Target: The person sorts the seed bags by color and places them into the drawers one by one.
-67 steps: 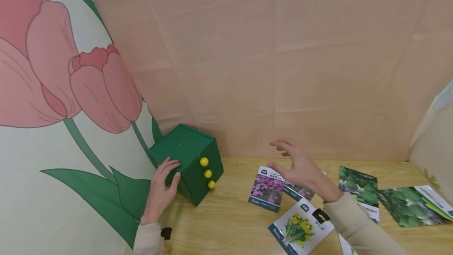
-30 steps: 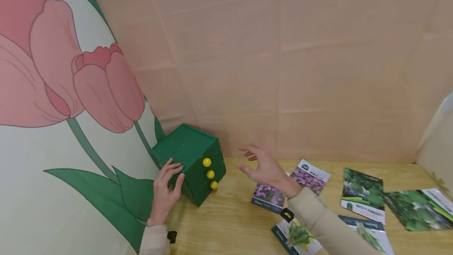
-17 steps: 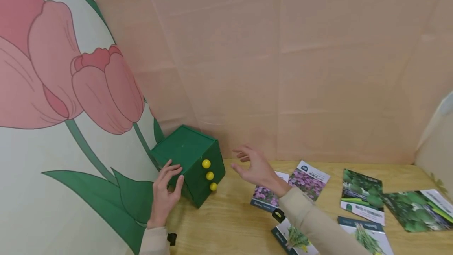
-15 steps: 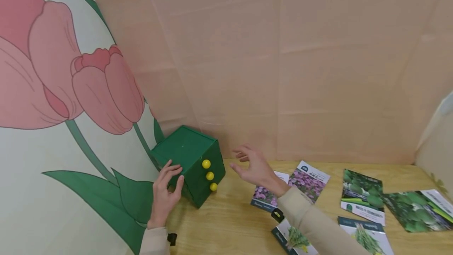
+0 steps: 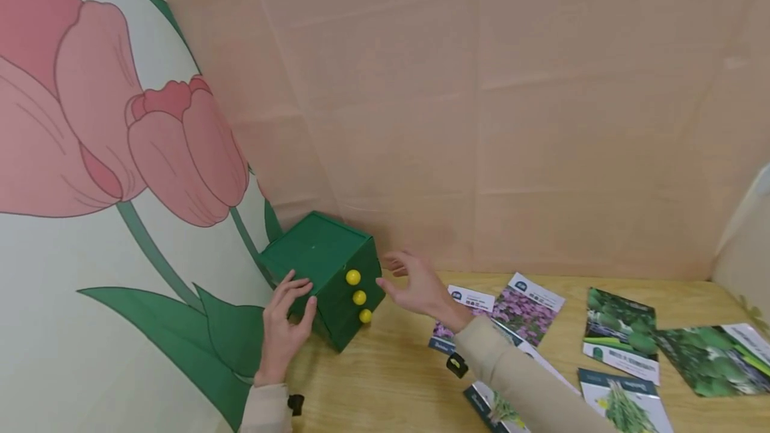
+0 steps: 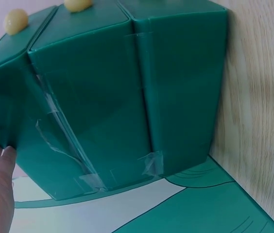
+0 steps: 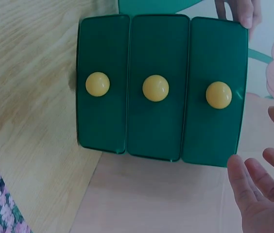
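Observation:
A green box of three stacked drawers point(image 5: 315, 249) stands on the wooden table against the tulip-painted wall. Each drawer front bears a round yellow knob, the top knob point(image 5: 353, 277) being nearest its upper edge. My left hand point(image 5: 283, 333) rests at the box's near top corner, fingers loosely bent on the top and thumb by the front edge. My right hand point(image 5: 418, 289) is held just right of the box, thumb and fingers spread apart with nothing between them. In the right wrist view, its fingertips point(image 7: 235, 162) overlap the top drawer's outer edge.
Seed packets lie on the right: a pink-flower packet point(image 5: 529, 306), another partly under my right forearm, a green-leaf packet point(image 5: 622, 333) and several more. Bare tabletop point(image 5: 373, 386) shows before the box. A pinkish sheet point(image 5: 511, 119) hangs behind.
My right hand has moved left from above the packets to the box's front, uncovering the pink-flower packet behind. The left hand and box have stayed in place.

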{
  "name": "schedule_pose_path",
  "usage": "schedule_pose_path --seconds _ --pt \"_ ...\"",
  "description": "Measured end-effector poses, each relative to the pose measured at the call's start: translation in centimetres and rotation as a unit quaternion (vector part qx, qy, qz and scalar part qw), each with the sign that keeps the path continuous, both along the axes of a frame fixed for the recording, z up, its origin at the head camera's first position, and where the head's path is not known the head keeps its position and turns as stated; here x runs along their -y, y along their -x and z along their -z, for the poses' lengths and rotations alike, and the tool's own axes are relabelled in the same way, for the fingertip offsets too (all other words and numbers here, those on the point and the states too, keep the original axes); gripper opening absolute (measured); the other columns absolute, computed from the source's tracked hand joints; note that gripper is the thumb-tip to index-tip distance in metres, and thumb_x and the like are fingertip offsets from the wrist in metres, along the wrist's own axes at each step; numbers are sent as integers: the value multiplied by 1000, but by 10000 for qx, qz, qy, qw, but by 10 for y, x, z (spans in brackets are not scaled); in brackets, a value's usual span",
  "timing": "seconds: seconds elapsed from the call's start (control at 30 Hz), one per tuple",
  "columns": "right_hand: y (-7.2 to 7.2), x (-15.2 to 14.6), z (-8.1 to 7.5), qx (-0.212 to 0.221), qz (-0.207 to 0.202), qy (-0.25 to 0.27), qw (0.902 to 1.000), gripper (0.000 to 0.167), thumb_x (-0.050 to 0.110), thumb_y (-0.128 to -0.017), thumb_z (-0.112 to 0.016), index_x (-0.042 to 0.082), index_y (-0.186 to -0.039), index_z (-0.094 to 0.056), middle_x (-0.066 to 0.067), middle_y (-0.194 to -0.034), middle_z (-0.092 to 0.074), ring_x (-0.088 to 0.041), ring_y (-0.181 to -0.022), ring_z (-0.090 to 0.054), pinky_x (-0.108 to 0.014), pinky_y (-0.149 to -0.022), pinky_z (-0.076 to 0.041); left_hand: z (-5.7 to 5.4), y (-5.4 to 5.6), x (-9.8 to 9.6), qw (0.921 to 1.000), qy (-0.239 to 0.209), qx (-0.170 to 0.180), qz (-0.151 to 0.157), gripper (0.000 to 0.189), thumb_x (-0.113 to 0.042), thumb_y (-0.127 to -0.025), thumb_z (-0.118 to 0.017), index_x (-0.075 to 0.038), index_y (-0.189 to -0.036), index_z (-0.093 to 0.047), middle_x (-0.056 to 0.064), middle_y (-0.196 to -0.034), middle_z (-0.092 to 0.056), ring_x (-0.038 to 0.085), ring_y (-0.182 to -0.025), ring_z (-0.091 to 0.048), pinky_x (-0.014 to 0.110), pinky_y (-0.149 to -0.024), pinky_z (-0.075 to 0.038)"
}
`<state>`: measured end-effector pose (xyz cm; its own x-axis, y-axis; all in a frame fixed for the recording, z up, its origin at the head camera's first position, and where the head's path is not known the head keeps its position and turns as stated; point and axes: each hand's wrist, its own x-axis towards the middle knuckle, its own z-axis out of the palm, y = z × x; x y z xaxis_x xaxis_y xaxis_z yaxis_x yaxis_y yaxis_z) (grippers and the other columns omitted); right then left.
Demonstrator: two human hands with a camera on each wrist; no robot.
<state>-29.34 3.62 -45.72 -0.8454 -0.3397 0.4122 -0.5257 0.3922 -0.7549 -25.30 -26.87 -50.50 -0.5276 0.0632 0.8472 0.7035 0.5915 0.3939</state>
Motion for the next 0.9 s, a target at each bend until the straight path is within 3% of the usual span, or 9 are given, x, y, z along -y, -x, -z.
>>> schedule_pose_path --seconds 0.2,0.63,0.9 --pt "1 12 1 16 -50 -30 10000 46 24 -97 -79 4 -136 -66 -14 -129 -68 -33 -112 -71 -44 -98 -64 1 1 0 10000 -36 -14 6 32 9 -88 -77 -6 -116 -78 15 -124 -72 52 -138 -55 28 -125 -42" --pt "6 36 14 -68 -311 324 9990 44 13 -94 -81 -5 -131 -67 -25 -128 -66 -43 -108 -71 -50 -91 -67 3 3 -4 9998 -190 -100 -9 32 9 -88 -78 -7 -116 -78 16 -123 -73 53 -137 -55 32 -125 -44" --pt "9 53 20 -1 -383 308 9988 40 11 -96 -79 -3 -131 -67 -22 -128 -66 -41 -110 -72 -41 -92 -67 5 1 -4 9997 -258 -31 -42 30 9 -89 -78 -5 -116 -78 17 -123 -72 53 -138 -54 27 -125 -42"
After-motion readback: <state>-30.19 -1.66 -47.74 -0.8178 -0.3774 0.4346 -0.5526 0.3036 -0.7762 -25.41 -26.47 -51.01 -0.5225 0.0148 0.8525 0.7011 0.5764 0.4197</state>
